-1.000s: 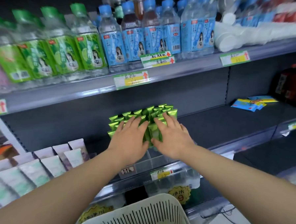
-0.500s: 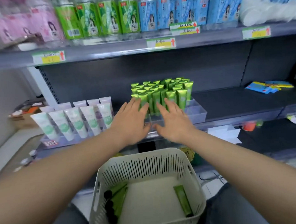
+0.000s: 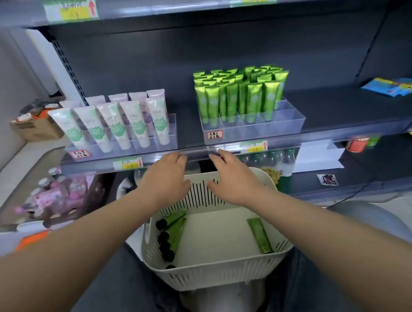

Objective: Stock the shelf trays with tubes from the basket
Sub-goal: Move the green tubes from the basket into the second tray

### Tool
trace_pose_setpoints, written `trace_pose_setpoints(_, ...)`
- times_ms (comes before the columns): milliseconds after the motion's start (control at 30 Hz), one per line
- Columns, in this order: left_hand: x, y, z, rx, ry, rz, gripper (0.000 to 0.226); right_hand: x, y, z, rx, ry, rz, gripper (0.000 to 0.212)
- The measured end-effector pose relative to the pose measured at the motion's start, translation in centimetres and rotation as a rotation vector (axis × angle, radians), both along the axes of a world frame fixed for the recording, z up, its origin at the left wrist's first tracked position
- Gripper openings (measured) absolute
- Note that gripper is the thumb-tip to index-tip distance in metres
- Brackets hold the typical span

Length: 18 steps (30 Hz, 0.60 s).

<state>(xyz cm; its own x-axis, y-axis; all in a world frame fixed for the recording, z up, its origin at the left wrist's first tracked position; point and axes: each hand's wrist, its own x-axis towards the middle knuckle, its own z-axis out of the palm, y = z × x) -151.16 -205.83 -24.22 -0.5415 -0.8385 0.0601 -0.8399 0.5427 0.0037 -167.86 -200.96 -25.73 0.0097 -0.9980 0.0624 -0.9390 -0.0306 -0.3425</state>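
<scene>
Left hand (image 3: 164,179) and right hand (image 3: 232,178), both empty with fingers straight, hovering above basket (image 3: 218,272) of tubes (image 3: 260,235), trays (image 3: 253,127) beyond.

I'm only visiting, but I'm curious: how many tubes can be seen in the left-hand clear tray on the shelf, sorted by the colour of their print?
In the left tray:
White tubes with green print, front row: 5
White tubes with purple print, back row: 5
Total: 10
</scene>
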Motion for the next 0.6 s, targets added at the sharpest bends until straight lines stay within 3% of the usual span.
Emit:
trace_pose_setpoints(233, 1.6, -1.8, -5.2, 0.164, -0.026, 0.065, 0.043, 1.5, -0.6, -5.1, 0.129, -0.033, 0.036, 0.058)
trace_pose_setpoints(600, 2.4, -5.8, -12.4, 0.377, -0.100, 0.146, 0.041, 2.9, -4.0, -13.0, 0.351, -0.076, 0.011, 0.051)
